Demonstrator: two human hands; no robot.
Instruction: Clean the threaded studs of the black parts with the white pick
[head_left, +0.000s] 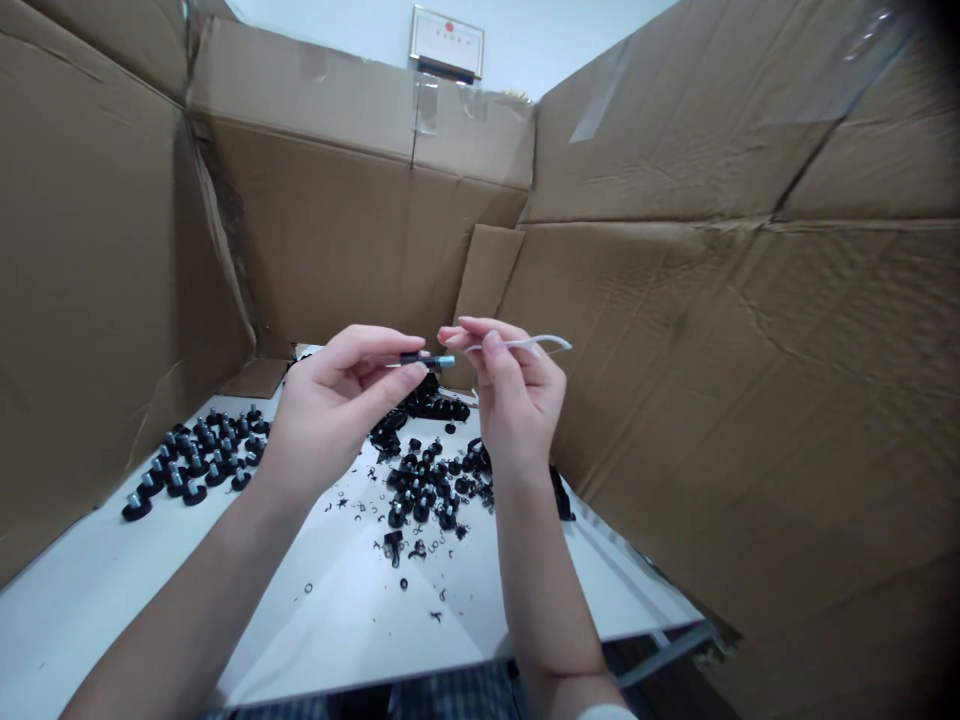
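Observation:
My left hand [341, 395] is raised above the white table [97, 590] and pinches a small black part with a silver stud [427, 360] between thumb and fingers. My right hand [517, 390] is closed on a thin white tool [536, 344] whose end sticks out to the right, and its fingertips meet the stud end of the part. Below the hands lies a loose heap of the same black parts [431, 485]. A neater group of black parts with studs up [195, 465] stands at the left.
Tall cardboard walls [750, 330] enclose the table on the left, back and right. Small black shavings [420, 580] are scattered over the table's middle. The table's front edge and a metal frame bar [667, 650] show at the lower right.

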